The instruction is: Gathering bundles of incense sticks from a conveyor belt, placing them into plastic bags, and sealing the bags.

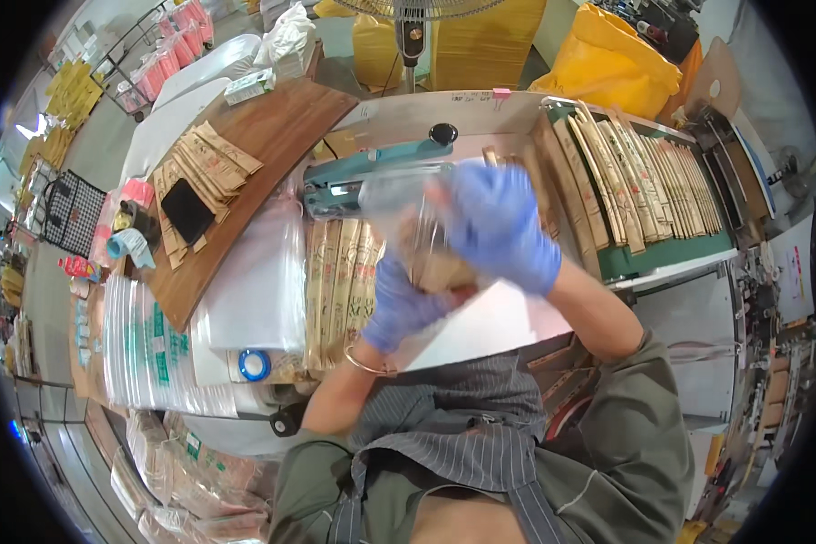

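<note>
Both my hands wear blue gloves and are raised over the middle of the table, blurred by motion. My left hand (403, 301) is closed round the lower side of a clear plastic bag (392, 207) with something brown in it. My right hand (503, 222) grips the same bag from the upper right; its fingers are partly smeared. What the bag contains is too blurred to name. Just beyond my hands lies a teal bag sealer (372, 163) with a black knob. Left of my left wrist is a row of brown paper sleeves (335, 281).
A stack of clear plastic bags (256, 281) and a blue tape roll (254, 364) lie at left. A wooden board (286, 136) bears paper sleeves and a black phone (188, 211). At right, a green-lined tray (671, 254) holds many sleeves. A fan (412, 41) stands behind.
</note>
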Demonstrator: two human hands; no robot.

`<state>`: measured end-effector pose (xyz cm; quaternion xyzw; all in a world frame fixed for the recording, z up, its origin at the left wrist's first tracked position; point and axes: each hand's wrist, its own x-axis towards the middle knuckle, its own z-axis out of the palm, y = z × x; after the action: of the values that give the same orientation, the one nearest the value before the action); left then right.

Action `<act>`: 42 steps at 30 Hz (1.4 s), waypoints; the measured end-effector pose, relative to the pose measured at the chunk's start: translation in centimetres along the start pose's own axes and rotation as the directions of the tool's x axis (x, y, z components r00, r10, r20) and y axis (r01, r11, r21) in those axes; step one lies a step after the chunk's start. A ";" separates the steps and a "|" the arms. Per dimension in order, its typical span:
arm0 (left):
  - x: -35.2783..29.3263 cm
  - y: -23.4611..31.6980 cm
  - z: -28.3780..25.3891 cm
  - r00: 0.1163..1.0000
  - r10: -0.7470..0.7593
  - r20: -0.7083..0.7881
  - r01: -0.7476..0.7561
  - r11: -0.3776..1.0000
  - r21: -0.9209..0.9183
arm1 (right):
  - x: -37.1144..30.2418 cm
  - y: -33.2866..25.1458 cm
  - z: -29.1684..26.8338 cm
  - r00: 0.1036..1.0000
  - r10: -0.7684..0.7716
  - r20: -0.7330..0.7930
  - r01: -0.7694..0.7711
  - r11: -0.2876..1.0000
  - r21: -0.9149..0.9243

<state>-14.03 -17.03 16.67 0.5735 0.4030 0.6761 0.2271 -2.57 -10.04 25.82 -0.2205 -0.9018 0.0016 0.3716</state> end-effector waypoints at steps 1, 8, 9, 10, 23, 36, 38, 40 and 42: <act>1.0 -1.6 0.2 0.966 -0.248 0.075 0.249 0.969 0.003 | 1.8 2.1 1.0 0.993 0.111 -0.042 -0.113 0.992 -0.047; 1.8 -14.2 2.7 0.648 -0.656 0.388 0.762 0.568 -0.312 | 2.9 13.3 13.2 0.734 0.654 -0.183 -0.594 0.749 0.292; 2.5 -14.6 2.0 0.650 -0.657 0.381 0.760 0.570 -0.314 | 4.6 11.9 13.0 0.746 0.630 -0.215 -0.419 0.695 0.585; 3.2 -14.5 0.6 0.551 -0.745 0.375 0.833 0.472 -0.287 | 6.1 9.9 12.0 0.799 0.598 -0.060 -0.411 0.617 0.671; 0.2 -8.4 -10.5 0.754 -0.650 -0.101 0.416 0.353 0.838 | -4.9 13.7 18.3 0.393 0.919 -0.037 -0.370 0.195 0.908; -4.1 -8.1 -13.2 0.422 -0.892 -0.163 0.786 0.269 0.557 | -13.5 0.5 21.5 0.417 0.864 0.281 -0.844 0.254 0.473; -9.5 -6.1 -14.8 0.444 -0.888 -0.118 0.864 0.389 0.319 | -16.6 -7.6 18.2 0.346 0.684 0.643 -0.647 -0.322 0.691; -16.3 -2.2 -14.6 0.485 -0.875 0.006 0.872 0.483 -0.086 | -21.2 -11.4 12.7 0.314 0.589 0.745 -0.779 -0.288 0.556; -21.9 0.9 -11.7 0.491 -0.864 0.109 0.842 0.440 -0.312 | -24.9 -11.9 8.0 0.320 0.480 0.817 -0.808 -0.312 0.500</act>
<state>-19.84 -37.69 4.22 0.2236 0.5267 0.5443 0.6135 2.97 -29.41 5.30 -0.4197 -0.4402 0.7653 0.2109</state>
